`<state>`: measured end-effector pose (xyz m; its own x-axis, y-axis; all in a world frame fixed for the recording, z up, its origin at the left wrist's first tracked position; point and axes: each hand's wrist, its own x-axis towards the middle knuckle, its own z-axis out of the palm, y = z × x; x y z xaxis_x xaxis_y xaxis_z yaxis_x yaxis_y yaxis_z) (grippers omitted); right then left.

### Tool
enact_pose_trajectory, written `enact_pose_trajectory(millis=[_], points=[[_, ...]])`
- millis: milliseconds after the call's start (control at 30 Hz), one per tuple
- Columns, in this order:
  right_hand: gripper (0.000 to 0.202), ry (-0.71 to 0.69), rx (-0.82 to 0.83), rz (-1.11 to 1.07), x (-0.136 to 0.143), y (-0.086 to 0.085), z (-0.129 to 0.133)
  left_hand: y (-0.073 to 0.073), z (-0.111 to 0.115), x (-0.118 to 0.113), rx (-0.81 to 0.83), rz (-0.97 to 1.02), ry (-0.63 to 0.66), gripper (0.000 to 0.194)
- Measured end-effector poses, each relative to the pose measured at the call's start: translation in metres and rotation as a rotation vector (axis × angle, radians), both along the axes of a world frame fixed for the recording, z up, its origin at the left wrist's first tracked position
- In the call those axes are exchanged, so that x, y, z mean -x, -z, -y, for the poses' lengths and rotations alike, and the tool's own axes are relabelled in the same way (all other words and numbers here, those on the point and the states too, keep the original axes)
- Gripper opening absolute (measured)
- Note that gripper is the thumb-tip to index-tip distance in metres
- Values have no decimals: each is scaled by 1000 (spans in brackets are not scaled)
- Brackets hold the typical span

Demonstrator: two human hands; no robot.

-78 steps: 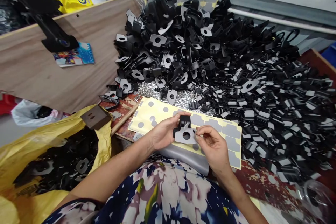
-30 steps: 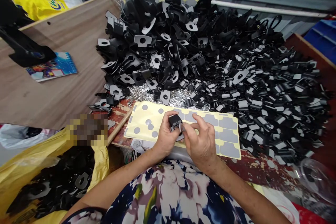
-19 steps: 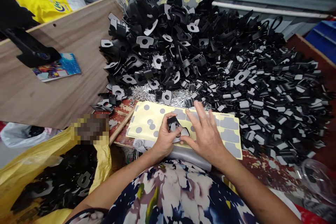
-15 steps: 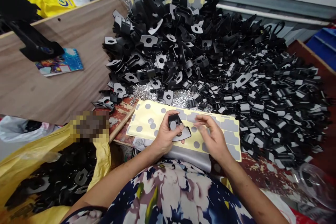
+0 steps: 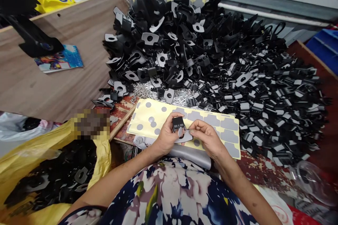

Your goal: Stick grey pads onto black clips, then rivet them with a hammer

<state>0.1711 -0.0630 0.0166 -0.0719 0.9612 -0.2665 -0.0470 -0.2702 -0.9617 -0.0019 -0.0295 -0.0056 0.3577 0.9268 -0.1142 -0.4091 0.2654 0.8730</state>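
My left hand [image 5: 167, 136] grips a black plastic clip part [image 5: 178, 123] with a grey pad [image 5: 185, 137] on its lower side. The thumb and fingers of my right hand [image 5: 204, 134] are pinched together at the right end of that grey pad. Whether they hold anything else is too small to tell. Under both hands lies a yellow sticker sheet [image 5: 144, 115], with grey round dots on its left part and larger grey shapes on its right part.
Behind the sheet rises a big heap of black clip parts [image 5: 185, 38], beside small clips [image 5: 264, 102] and metal pins [image 5: 144, 91]. A yellow bag [image 5: 104, 158] of parts stands at left, by a wooden board [image 5: 87, 42]. A clear plastic container [image 5: 311, 182] is at lower right.
My right hand has moved left and down to the clip part, and its fingers have closed at the pad's edge. The clip part has turned slightly in my left hand.
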Motion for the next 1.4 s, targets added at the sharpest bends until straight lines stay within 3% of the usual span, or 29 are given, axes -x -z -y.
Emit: enact_pose_trajectory(millis=[100, 233, 300, 367, 500, 600, 667, 767, 833, 933, 1000, 1067, 1167, 1300, 1400], points=[[27, 20, -58, 11, -11, 1, 4, -8, -1, 2, 81, 30, -7, 59], [23, 208, -268, 320, -17, -8, 14, -12, -3, 1, 90, 20, -25, 57], [15, 232, -424, 481, -14, -17, 18, -10, -2, -1, 81, 20, -7, 58], [11, 200, -639, 627, -9, -27, 20, -7, -2, -2, 68, 5, 13, 60], [33, 117, -1073, 889, 5, -43, 14, -6, 1, -3, 23, -50, 11, 52], [32, -48, -1255, 1108, 12, -50, 8, -8, 5, -3, 7, -60, 53, 45], [24, -173, -1311, 1133, 14, -56, 10, -9, 5, -1, 32, -74, 31, 44], [21, -165, -1259, 874, 11, -63, 20, -8, -2, 8, 163, -87, -66, 49], [20, -88, -1063, 704, 4, -61, 26, -8, -13, 18, 230, -72, -152, 55], [15, -66, -654, 672, -7, -35, 20, -9, -29, 34, 222, -38, -262, 57], [15, -132, -501, 768, -6, -8, 12, -11, -33, 41, 230, -50, -235, 56], [16, -170, -517, 995, 3, 16, 6, -11, -31, 43, 266, -108, -163, 58], [10, -54, -460, 1183, 17, 32, 1, -9, -24, 43, 298, -222, -146, 65], [23, -31, -481, 1287, 14, 19, 3, -6, -26, 40, 354, -376, -135, 67], [40, -32, -606, 1248, -2, 2, 28, -11, -25, 37, 330, -462, -95, 60]])
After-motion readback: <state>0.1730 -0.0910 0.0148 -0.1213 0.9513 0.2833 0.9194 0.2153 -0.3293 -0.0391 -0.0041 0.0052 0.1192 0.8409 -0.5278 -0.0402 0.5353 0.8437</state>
